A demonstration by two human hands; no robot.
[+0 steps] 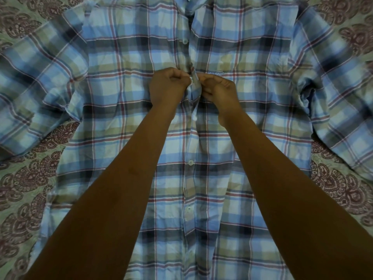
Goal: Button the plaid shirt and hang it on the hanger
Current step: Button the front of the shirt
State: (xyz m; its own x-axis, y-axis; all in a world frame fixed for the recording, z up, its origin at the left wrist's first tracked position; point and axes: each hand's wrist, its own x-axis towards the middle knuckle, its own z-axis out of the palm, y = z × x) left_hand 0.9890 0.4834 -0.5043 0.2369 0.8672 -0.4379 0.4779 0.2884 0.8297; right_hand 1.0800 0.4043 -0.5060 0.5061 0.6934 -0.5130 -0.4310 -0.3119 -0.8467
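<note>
A green quilted bedspread with maroon paisley print point(26, 184) shows left of the button placket point(194, 110), under the soft blue, olive and red plaid cotton shirt point(121, 110), which lies flat and front up with its sleeves spread, hem and collar cut off by the frame. Just left of the placket the left hand point(167, 86) pinches the fabric edge at a small white button point(191, 78). Just right of it the right hand point(219, 88) curls round the other edge, fingertips hidden in the fold.
</note>
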